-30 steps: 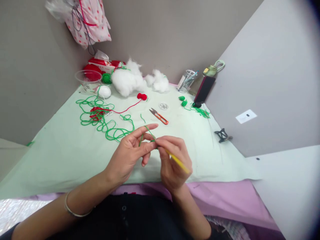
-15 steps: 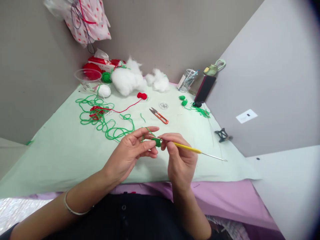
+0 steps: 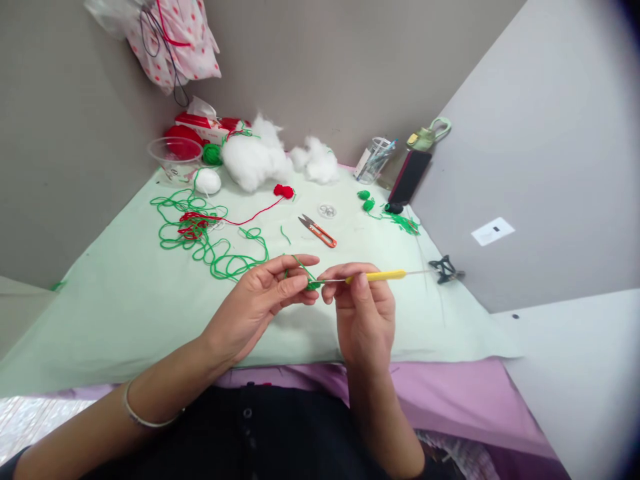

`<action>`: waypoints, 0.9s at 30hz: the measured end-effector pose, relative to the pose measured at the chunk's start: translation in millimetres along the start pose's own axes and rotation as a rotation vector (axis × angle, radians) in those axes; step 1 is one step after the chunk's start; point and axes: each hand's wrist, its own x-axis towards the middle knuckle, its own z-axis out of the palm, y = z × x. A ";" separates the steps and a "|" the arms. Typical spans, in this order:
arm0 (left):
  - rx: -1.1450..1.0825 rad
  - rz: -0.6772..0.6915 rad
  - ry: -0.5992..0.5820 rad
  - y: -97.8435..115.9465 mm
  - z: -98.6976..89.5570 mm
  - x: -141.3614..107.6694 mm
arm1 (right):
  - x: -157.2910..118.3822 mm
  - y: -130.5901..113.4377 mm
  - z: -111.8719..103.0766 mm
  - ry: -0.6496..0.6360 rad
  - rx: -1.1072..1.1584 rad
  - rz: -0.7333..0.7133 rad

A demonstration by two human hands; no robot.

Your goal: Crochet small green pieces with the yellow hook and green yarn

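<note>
Between thumb and fingers, my left hand [image 3: 265, 293] pinches a small green crocheted piece [image 3: 313, 285], mostly hidden by the fingertips. Green yarn [image 3: 303, 265] runs from the raised left forefinger down to it. My right hand [image 3: 364, 307] is closed on the yellow handle of a crochet hook [image 3: 383, 275]. The hook lies nearly level, its thin metal end at the green piece. Beyond my hands are orange-handled thread snips [image 3: 320, 232] and a loose tangle of green yarn [image 3: 225, 257].
White stuffing [image 3: 255, 157], a white yarn ball [image 3: 207, 181] and a clear tub [image 3: 175, 160] stand at the back left. A red piece [image 3: 284, 191] lies mid-table. At the right are a pen cup [image 3: 373, 161], a phone [image 3: 410, 177], green pieces [image 3: 369, 205] and a black stand [image 3: 447, 269].
The crochet hook has swung from slanting down rightward to nearly level, its far end rising. The right thumb has moved up and right. The green piece has tilted and shows less.
</note>
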 end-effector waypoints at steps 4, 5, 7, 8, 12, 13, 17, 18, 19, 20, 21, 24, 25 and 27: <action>0.076 0.044 0.038 1.4 0.3 -1.5 | -6.2 -4.4 -2.3 -0.013 -0.178 -0.135; 0.105 0.062 0.042 1.2 -0.5 -1.6 | -7.7 -6.0 -2.8 -0.016 -0.252 -0.182; 0.159 0.101 0.039 0.2 -2.8 -1.5 | -10.3 -9.2 -4.0 -0.035 -0.397 -0.293; 0.183 0.119 0.035 -0.5 -4.0 -1.4 | -11.3 -10.4 -4.6 -0.054 -0.458 -0.349; 0.261 0.183 0.053 -3.7 -4.3 -1.5 | -14.6 -6.7 -6.0 -0.144 -0.674 -0.552; 0.268 0.202 0.067 -4.5 -3.1 -1.8 | -15.3 -3.3 -5.8 -0.151 -0.742 -0.604; 0.093 0.095 0.047 -6.3 2.4 -2.5 | -17.9 12.0 -3.1 -0.065 -0.971 -0.809; 0.019 0.009 0.018 -5.7 3.0 -2.1 | -18.1 13.7 -2.6 -0.043 -0.979 -0.821; -0.047 -0.074 -0.008 -4.7 3.0 -1.5 | -17.9 14.0 -2.4 -0.036 -0.950 -0.804; -0.097 -0.137 -0.025 -3.2 2.7 -0.8 | -17.3 12.7 -2.3 -0.027 -0.884 -0.749; -0.128 -0.168 -0.029 -1.6 2.2 -0.1 | -16.3 10.3 -2.4 -0.011 -0.785 -0.668; -0.149 -0.133 -0.014 2.7 2.1 0.6 | -11.3 0.8 -2.0 0.053 -0.426 -0.384; -0.142 -0.117 -0.015 3.3 2.9 0.2 | -9.5 -1.5 -1.5 0.053 -0.340 -0.314; -0.112 -0.100 -0.025 2.7 5.5 -1.2 | -7.0 -3.5 0.3 0.009 -0.270 -0.247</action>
